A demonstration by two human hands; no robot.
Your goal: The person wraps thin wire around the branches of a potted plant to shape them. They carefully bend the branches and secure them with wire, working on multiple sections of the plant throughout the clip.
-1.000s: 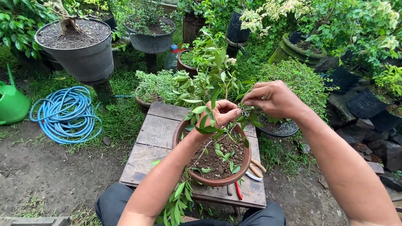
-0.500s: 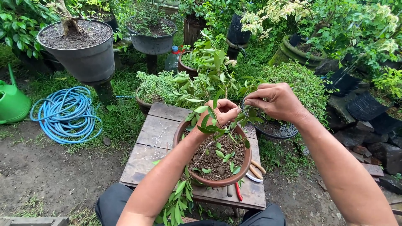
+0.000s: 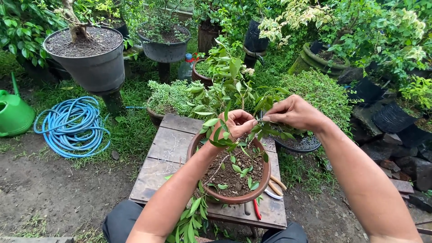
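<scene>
1. Garden ground of bare soil and grass, crowded with potted plants; a low wooden table [image 3: 168, 144] stands in front of the person, with a blue hose [image 3: 72, 128] coiled to its left and a green watering can [image 3: 13, 112] at the far left edge.
2. On the table sits a brown clay pot [image 3: 231, 198] of dark soil, holding a small leafy plant [image 3: 229, 85] whose stem rises roughly upright from the soil.
3. Left hand [image 3: 236, 123] is above the pot, curled closed around a leafy twig [image 3: 220, 137] of the plant; the fingers wrap it closely.
4. Right hand [image 3: 292, 112] hovers just beside the left, to its right and at about the same height, fingertips [image 3: 265, 118] pinched together on a thin branch tip; whether anything else is pinched there cannot be told.
5. The twig runs roughly sideways between the two hands, its long axis left to right. The left hand is nearer the stem, the right hand at the outer end.
6. Tools with red and tan handles [image 3: 265, 198] lie on the table, touching the pot's right side and partly hidden under it.
</scene>
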